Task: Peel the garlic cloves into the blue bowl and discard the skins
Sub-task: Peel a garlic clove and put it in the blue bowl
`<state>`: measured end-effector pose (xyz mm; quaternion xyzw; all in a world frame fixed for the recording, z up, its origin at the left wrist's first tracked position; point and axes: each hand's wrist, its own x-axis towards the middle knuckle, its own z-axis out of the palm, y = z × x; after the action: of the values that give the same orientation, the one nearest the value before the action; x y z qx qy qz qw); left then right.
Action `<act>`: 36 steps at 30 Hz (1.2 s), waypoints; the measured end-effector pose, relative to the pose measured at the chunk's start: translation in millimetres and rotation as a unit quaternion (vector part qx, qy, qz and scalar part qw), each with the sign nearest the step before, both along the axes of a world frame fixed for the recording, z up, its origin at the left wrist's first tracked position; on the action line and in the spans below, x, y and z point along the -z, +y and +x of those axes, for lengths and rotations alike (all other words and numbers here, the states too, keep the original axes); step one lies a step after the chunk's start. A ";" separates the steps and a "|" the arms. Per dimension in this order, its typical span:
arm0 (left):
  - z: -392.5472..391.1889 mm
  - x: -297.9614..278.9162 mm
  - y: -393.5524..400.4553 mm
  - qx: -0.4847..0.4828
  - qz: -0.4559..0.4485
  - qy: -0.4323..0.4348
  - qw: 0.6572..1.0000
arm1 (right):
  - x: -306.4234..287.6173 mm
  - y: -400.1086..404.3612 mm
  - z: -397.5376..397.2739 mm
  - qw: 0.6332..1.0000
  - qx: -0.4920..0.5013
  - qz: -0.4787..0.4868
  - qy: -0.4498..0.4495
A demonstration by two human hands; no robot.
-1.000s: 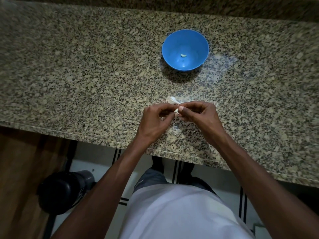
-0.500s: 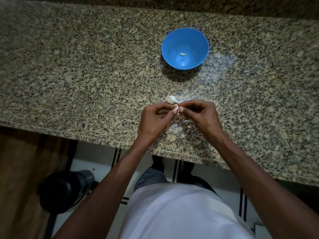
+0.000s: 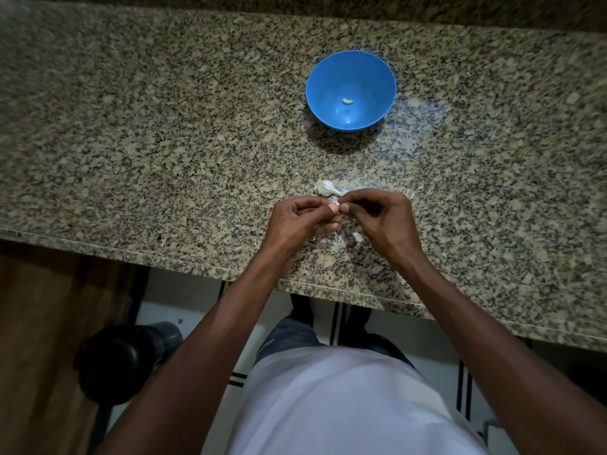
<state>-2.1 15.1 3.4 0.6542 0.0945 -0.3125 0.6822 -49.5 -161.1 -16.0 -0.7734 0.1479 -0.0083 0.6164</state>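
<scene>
No brand, label or readable writing anywhere in view. Speckled granite counter (image 3: 164,126) stretching wide to the left and right, with broad bare stone on both sides of the work spot; front edge running just below the wrists, slanting down toward the right. Beyond that edge, white tiled floor (image 3: 197,300) with dark stripes, a wooden surface (image 3: 39,339) at lower left, and a dark rounded object (image 3: 121,359) beside it, too dim to identify. Blue bowl (image 3: 350,90) standing well back on the counter, apart from both hands, holding one pale peeled clove (image 3: 348,101) near its bottom. Left hand (image 3: 295,221) and right hand (image 3: 384,221) meeting fingertip to fingertip above the stone near the front edge, fingers curled, thumbs and forefingers of both pinching a small garlic clove (image 3: 334,203) between them; only a sliver of white showing, so how far the skin is off cannot be told. Garlic bulb (image 3: 325,188) lying on the counter just behind the fingertips, between hands and bowl. Thin white skin scraps (image 3: 358,237) scattered on the stone beneath the hands, another wisp by the right knuckles.
</scene>
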 end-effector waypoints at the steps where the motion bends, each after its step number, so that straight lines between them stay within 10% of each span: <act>1: 1.1 0.9 -0.6 0.008 -0.001 0.005 1.000 | -0.2 -0.4 0.2 1.000 0.001 -0.004 -0.003; 13: 8.2 6.0 -5.8 0.100 0.075 0.018 0.992 | 1.0 -4.1 1.5 0.998 0.002 0.061 0.015; 29: -2.7 8.7 -14.1 0.118 0.219 -0.323 0.913 | -7.1 -2.8 -3.3 0.969 0.041 0.230 0.079; 36: -5.3 11.0 -15.3 0.021 0.097 -0.141 0.985 | -9.5 1.6 -3.0 0.941 0.069 0.314 0.107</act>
<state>-7.4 -0.3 -7.6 0.7569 0.0130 -0.2208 0.6150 -52.5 -159.5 -6.5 -0.5247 0.2616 0.0789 0.8062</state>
